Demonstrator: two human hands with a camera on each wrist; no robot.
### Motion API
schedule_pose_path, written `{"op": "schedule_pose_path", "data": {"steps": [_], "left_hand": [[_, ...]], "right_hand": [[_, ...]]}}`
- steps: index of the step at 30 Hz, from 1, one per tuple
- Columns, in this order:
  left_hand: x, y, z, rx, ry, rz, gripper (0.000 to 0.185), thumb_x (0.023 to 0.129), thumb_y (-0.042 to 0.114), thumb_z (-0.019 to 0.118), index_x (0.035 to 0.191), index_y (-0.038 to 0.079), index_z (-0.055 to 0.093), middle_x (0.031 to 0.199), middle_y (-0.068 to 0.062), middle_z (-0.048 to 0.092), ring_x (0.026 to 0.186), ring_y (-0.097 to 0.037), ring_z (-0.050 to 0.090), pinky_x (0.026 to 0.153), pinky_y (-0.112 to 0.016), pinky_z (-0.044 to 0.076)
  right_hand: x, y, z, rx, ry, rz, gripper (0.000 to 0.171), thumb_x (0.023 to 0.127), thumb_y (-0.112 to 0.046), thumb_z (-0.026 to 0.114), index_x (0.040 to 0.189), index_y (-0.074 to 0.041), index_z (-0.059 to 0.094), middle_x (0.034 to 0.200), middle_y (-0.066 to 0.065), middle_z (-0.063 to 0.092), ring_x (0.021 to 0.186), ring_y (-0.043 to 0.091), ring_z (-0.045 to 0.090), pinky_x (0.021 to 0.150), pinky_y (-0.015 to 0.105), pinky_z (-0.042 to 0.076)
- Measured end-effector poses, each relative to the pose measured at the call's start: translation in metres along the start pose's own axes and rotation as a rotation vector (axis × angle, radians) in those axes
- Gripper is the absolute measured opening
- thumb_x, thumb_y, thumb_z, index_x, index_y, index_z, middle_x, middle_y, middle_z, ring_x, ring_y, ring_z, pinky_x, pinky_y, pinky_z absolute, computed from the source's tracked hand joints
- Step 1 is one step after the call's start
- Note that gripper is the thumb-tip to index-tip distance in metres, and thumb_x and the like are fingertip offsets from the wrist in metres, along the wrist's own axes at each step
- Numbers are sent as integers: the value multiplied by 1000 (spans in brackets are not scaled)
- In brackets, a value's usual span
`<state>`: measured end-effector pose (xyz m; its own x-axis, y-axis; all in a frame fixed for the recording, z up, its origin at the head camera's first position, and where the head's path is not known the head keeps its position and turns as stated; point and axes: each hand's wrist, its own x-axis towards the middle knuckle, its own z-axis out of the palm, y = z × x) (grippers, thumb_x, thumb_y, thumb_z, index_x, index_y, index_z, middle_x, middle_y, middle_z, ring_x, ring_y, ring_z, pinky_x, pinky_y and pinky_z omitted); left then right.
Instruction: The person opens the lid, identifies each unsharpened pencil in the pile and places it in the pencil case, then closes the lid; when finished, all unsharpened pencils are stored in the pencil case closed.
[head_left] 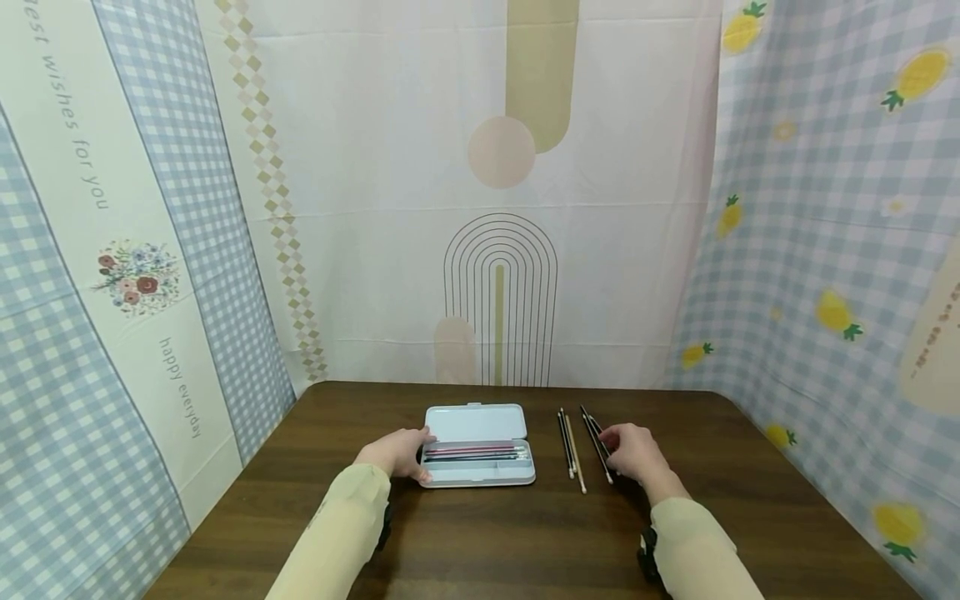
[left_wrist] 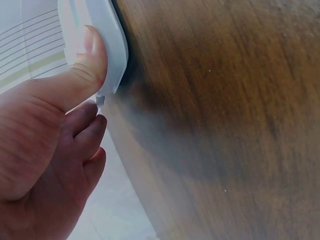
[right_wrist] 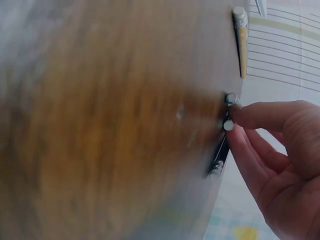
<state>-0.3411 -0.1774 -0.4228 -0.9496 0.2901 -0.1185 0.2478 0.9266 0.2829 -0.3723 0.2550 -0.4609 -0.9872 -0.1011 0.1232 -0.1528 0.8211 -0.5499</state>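
Printed cloth hangs on three sides of the scene: a checked panel with a flower print [head_left: 138, 279] on the left, a pale panel with an arch drawing [head_left: 500, 296] straight ahead, and a blue check with pineapples [head_left: 836, 312] on the right. Below them sits a dark wooden desk [head_left: 480, 533], its grain filling most of both wrist views.

Near the middle of the desk lies a white pencil case [head_left: 477, 444], its lid folded back and flat, with several pens lying lengthwise in the tray (red, dark and pale ones, as far as the head view shows). Nothing stands between the case and the loose items to its right.

The left hand [head_left: 397, 452] grips the case's left end; in the left wrist view the thumb [left_wrist: 80, 70] presses on the white edge of the case [left_wrist: 112, 45] while the other fingers curl beneath it.

Right of the case, well apart from it, lie a few loose pens [head_left: 570, 442], dark ones and one light-coloured. The right hand [head_left: 633, 454] rests beside a second, dark bundle of pens [head_left: 596, 437]; in the right wrist view its fingertips [right_wrist: 240, 112] pinch the capped ends of these against the desk. The two hands are well apart, the case and the first pens between them.
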Motion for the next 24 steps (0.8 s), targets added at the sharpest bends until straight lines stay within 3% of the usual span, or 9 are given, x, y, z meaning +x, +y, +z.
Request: {"op": "schedule_pose_path", "data": {"steps": [4,11,17,24], "left_hand": [[-1,1,0,-2,-4,-2,79,82,24,93,153,9,61,164,-18,46,148,-40,48,119,-56,39],[0,1,0,-8,-3,-13,79,82,25,93,153,10,61,164,-17,47,148,-39,48,119,-57,39],[1,0,1,-4,-5,-14,80,81,26,93,153,10,61,164,-17,47,147,-39,49,119,-57,40],[-2,1,-1,-2,0,-9,79,82,25,93,152,10,61,164,-17,48,147,-39,49,119,-56,39]], "right_hand": [[-2,-4,-1,-26,25,25,39,76,6,76,115,1,78,103,13,74,93,32,68,76,46,57],[-5,-11,-5,-55,61,64,34,77,0,76,111,0,80,98,10,75,92,31,69,78,51,57],[-7,-11,-6,-34,88,101,30,80,-3,76,109,1,81,96,11,76,87,31,69,75,49,58],[-8,-4,-7,14,106,106,27,83,-4,77,110,1,81,100,13,77,93,34,70,79,50,58]]}}
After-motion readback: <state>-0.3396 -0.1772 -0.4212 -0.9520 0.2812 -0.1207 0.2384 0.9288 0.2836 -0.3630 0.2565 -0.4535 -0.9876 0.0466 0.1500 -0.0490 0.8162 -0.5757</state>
